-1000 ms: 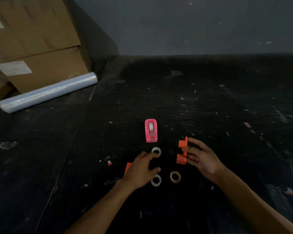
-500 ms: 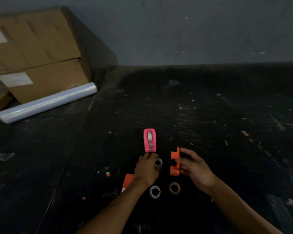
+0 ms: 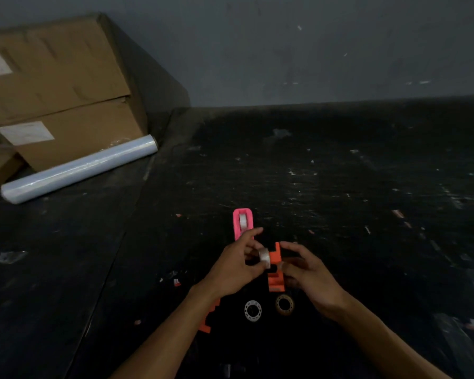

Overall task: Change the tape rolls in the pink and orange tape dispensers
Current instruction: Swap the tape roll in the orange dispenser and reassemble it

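Observation:
My left hand (image 3: 234, 269) pinches a small clear tape roll (image 3: 265, 255) just above the dark table, right beside the open orange dispenser half (image 3: 275, 269). My right hand (image 3: 309, 277) grips that orange half from its right side. The pink dispenser (image 3: 242, 224) lies just beyond my left fingers with a roll inside it. A second orange piece (image 3: 207, 317) lies partly under my left forearm. Nearer to me lie a white roll core (image 3: 253, 311) and a brownish tape roll (image 3: 284, 305).
Stacked cardboard boxes (image 3: 55, 88) stand at the far left, with a roll of clear stretch film (image 3: 80, 168) lying in front of them. The black table (image 3: 340, 214) is scuffed and dotted with small scraps. A grey wall closes off the back.
My left hand picked the clear roll up from the table and carried it over to the orange half. My right hand kept hold of the orange half, and both hands drew together.

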Demonstrator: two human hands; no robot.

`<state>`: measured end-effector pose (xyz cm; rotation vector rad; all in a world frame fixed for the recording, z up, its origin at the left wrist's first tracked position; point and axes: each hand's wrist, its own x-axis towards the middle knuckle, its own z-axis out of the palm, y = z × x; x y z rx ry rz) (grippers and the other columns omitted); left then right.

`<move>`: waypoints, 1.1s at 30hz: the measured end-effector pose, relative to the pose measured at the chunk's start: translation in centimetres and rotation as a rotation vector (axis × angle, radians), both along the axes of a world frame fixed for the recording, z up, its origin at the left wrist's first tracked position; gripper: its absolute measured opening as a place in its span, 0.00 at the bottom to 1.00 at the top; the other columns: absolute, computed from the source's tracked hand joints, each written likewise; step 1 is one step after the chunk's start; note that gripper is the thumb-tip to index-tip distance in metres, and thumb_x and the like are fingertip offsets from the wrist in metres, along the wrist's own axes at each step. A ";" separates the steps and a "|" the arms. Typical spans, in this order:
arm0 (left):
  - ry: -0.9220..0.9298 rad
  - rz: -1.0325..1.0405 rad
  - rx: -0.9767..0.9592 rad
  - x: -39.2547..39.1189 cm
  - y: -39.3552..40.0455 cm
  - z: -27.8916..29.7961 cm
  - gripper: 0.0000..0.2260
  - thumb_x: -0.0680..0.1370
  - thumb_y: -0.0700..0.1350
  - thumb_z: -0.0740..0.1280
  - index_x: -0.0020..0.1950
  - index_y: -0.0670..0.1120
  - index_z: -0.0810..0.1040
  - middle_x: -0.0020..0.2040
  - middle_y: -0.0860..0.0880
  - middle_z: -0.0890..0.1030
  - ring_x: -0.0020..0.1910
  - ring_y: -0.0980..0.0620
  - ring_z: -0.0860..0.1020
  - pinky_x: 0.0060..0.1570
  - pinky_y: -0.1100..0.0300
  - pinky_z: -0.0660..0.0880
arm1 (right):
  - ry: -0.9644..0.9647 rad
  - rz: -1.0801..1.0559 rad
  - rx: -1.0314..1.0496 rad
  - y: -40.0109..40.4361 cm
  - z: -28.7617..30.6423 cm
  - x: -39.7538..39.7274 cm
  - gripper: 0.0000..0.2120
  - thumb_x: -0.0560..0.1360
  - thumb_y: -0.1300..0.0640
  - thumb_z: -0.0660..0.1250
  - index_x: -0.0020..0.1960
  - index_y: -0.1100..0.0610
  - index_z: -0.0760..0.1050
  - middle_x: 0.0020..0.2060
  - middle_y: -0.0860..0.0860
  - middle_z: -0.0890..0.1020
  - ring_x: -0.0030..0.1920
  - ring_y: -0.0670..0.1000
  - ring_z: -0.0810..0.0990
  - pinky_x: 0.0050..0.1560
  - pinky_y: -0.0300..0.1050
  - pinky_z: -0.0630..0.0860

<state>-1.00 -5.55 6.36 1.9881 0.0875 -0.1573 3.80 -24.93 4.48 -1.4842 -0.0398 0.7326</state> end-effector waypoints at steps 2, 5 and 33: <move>-0.005 0.007 -0.049 -0.1 0.1 0.3 0.28 0.74 0.41 0.73 0.71 0.54 0.69 0.56 0.55 0.79 0.58 0.60 0.78 0.63 0.60 0.74 | -0.009 0.005 0.030 0.1 0.1 -0.1 0.21 0.76 0.64 0.70 0.66 0.48 0.75 0.56 0.56 0.84 0.55 0.56 0.85 0.55 0.55 0.82; -0.022 0.013 -0.088 -0.3 -0.3 0.6 0.23 0.74 0.39 0.73 0.67 0.51 0.74 0.55 0.55 0.80 0.56 0.61 0.80 0.60 0.65 0.75 | 0.007 0.022 0.076 0.3 0.1 -0.3 0.22 0.75 0.63 0.71 0.65 0.49 0.75 0.56 0.56 0.85 0.56 0.56 0.85 0.52 0.52 0.81; 0.398 -0.180 0.612 -6.9 5.7 -2.6 0.32 0.76 0.47 0.70 0.76 0.58 0.60 0.65 0.45 0.66 0.65 0.45 0.71 0.67 0.60 0.68 | 0.081 0.012 0.013 0.1 -0.1 0.4 0.25 0.78 0.62 0.67 0.69 0.40 0.71 0.59 0.54 0.83 0.56 0.55 0.84 0.52 0.54 0.81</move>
